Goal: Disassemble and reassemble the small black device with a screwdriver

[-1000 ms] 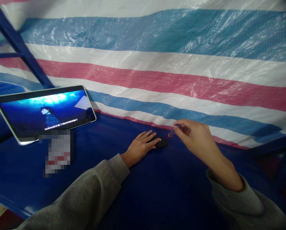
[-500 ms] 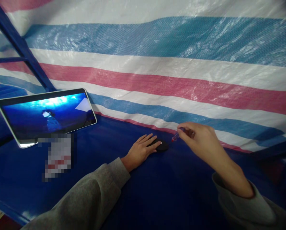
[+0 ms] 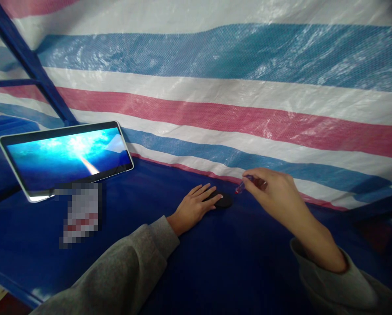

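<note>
My left hand (image 3: 196, 206) lies palm down with its fingers stretched out, their tips resting on a flat, dark, rounded object (image 3: 226, 201). A small white spot shows on that object beside my fingertips; the rest of it is partly under them. To the right, my right hand (image 3: 272, 186) is closed in a pinch around a small clear tube-like tool (image 3: 239, 188) with a red tip. The tip slants down to the left, just above and right of the dark object. What kind of tool it is, I cannot make out, since my fingers hide its upper part.
A lit tablet (image 3: 67, 159) leans at the left on the blue surface (image 3: 215, 271). In front of it lies a blurred-out pale item (image 3: 84, 210). Striped plastic sheeting (image 3: 196, 109) hangs along the back, and a blue metal post (image 3: 51, 96) stands behind the tablet.
The picture on the tablet has turned from a dark figure to a bright blue scene. Both hands stay in almost the same place.
</note>
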Available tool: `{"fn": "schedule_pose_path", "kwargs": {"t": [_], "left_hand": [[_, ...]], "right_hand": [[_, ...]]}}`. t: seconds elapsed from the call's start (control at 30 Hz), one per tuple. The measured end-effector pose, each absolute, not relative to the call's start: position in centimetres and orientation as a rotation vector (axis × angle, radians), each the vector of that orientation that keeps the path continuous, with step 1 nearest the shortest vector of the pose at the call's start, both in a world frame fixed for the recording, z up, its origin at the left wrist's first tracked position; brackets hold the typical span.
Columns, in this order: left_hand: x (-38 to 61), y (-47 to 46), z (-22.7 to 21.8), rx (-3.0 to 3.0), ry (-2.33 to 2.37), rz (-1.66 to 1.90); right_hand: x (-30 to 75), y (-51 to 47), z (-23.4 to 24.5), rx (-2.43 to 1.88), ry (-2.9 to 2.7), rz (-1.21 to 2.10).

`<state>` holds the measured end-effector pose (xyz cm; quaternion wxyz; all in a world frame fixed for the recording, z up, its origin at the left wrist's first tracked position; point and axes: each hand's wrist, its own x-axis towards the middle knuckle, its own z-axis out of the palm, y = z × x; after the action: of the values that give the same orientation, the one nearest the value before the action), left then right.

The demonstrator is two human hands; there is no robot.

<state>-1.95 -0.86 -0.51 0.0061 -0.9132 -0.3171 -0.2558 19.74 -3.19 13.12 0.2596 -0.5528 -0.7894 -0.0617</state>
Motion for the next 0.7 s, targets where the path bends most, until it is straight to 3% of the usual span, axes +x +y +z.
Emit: {"fn": "schedule_pose_path", "kwargs": {"t": [0.47,0.7], "left_hand": [[-1.6,-0.7,-0.6,-2.851,-0.999,-0.784],[-1.4,-0.4,-0.5,-2.846,-0.951,-0.78]], "right_hand": [[18.4,-2.5,12.6,-1.759,-2.256,-0.277],[17.6,-0.4,11.8,-1.664,-2.303,-0.022]]}}
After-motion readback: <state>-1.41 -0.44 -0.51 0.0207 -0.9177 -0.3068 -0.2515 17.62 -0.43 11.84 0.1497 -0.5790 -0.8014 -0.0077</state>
